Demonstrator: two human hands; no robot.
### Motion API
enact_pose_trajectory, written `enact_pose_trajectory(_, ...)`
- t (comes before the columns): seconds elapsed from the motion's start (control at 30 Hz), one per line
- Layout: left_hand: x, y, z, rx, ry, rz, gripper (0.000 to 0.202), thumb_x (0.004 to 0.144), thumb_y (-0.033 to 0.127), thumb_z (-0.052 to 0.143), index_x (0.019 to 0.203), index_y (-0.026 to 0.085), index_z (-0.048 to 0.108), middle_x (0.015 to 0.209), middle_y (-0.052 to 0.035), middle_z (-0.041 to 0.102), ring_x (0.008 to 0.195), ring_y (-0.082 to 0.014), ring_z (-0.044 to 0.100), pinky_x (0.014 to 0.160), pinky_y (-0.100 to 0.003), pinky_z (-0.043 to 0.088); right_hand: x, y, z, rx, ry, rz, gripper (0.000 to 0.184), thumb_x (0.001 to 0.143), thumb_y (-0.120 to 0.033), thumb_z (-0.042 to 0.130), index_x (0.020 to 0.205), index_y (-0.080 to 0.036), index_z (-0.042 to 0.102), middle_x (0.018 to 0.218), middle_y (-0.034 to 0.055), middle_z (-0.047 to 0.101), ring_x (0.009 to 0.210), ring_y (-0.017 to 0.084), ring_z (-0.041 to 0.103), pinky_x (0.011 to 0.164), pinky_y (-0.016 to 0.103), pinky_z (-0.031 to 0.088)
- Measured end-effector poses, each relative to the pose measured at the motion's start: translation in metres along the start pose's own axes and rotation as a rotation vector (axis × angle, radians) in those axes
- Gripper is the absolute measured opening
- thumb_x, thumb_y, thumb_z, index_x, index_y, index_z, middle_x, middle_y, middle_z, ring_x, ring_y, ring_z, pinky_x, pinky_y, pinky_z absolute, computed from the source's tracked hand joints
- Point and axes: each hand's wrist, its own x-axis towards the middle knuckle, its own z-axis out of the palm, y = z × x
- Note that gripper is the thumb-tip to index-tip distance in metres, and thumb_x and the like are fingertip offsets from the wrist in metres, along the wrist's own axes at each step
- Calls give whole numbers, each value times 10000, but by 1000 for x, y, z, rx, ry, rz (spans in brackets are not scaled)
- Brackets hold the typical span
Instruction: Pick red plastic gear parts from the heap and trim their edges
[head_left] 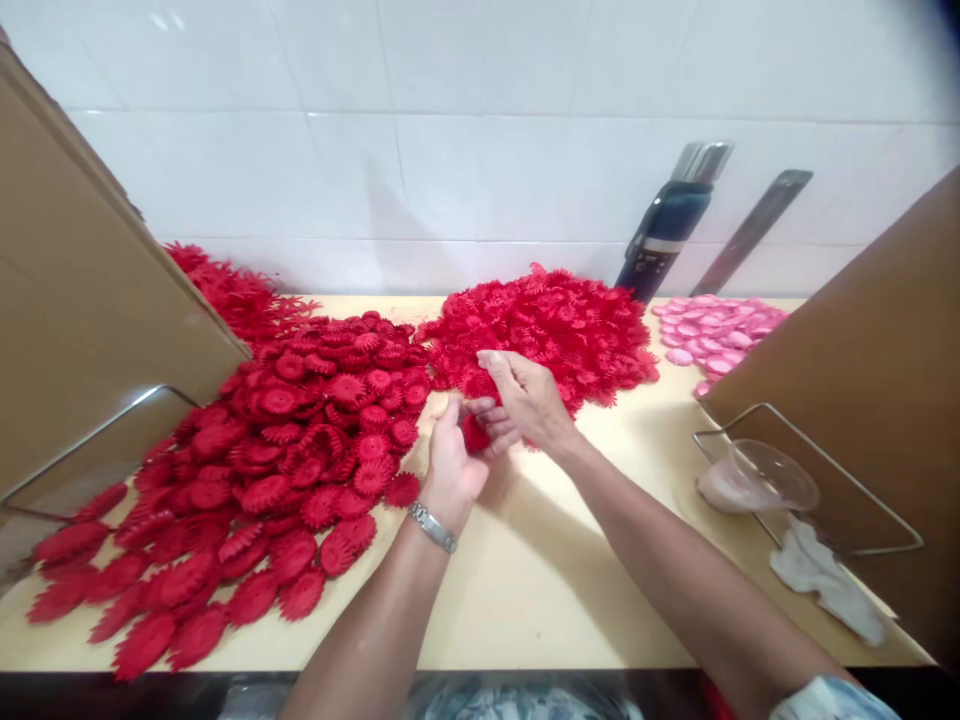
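While left hand (457, 455) half-hides red piece (474, 434), grip of right hand (531, 398) unclear.

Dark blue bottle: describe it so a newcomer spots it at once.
Start at the white tiled wall behind the table. At its foot, behind the right end of the middle red pile, is the dark blue bottle. Its silvery cap and round body set it apart from the flat, slim strip just right of it.

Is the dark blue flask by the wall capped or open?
Capped: a silver lid covers the top of the flask, and no open mouth shows.
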Motion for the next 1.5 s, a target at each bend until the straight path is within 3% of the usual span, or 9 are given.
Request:
enact_pose_trajectory(0.13,-8,8,6,1,-143,-11,355,867,391,386,735,128,585,582,-37,605,542,-152,611,522,-286,517,-14,4,-18,163,-148,-48,222,829,-273,498,993,-184,618,1002,54,615,850,148,617,777,299,511)
enact_pose_trajectory(0.3,-17,2,16,16,-184,-2,364,856,458,396,786,154,583,601,-7,578,506,-111,567,447,-196,443,-26,5,-25,127,-267,-207,123,726,-179,623,841,-189,667,1101,69,559,1053,189,522,867,326,466)
enact_pose_trajectory(0.43,-25,-3,7,152,-164,185,273,819,388,514,952,172,614,830,-36,651,716,-111,611,666,-206,485,-28,4,-32,147,-251,-118,92,770,-181,579,799,-183,666,840,30,623,800,144,583,746,290,477)
enact_pose_trajectory(0.53,-34,-6,-4,327,-296,175,284,729,226,642,1005,160,644,993,-68,663,943,-166,600,846,-259,455,-32,2,-35,202,-352,-11,143,780,-147,528,822,-177,661,751,5,647,686,122,591,643,244,471)
enact_pose_trajectory(0.6,-39,-8,-8,404,-329,160,322,671,161,682,993,152,663,1005,-78,668,955,-191,602,855,-290,462,-36,2,-33,218,-367,35,147,785,-154,507,818,-171,649,758,5,658,685,122,595,618,230,465)
enact_pose_trajectory(0.87,-44,-12,-16,422,-137,190,230,642,136,671,871,120,689,771,-57,693,727,-152,643,673,-252,523,-47,9,-31,279,-362,96,106,792,-199,510,887,-174,551,695,-18,598,621,102,552,572,214,445)
enact_pose_trajectory(1.1,-40,-14,-15,494,-118,152,304,575,128,682,878,113,674,677,-35,654,471,-108,558,397,-210,449,-50,12,-30,324,-367,94,133,825,-212,474,886,-171,585,723,5,641,614,111,588,569,224,458)
enact_pose_trajectory(1.27,-36,-11,-19,496,-24,152,208,563,104,664,770,116,656,634,-20,624,440,-78,519,356,-168,390,-47,16,-31,273,-291,83,112,820,-233,496,827,-163,583,748,19,637,699,129,599,636,240,465)
enact_pose_trajectory(1.5,-36,-13,-27,573,-30,203,146,621,203,657,726,123,595,552,-7,596,389,-99,515,315,-187,396,-49,21,-29,200,-303,73,162,831,-263,482,781,-158,595,746,25,633,684,134,581,622,251,453)
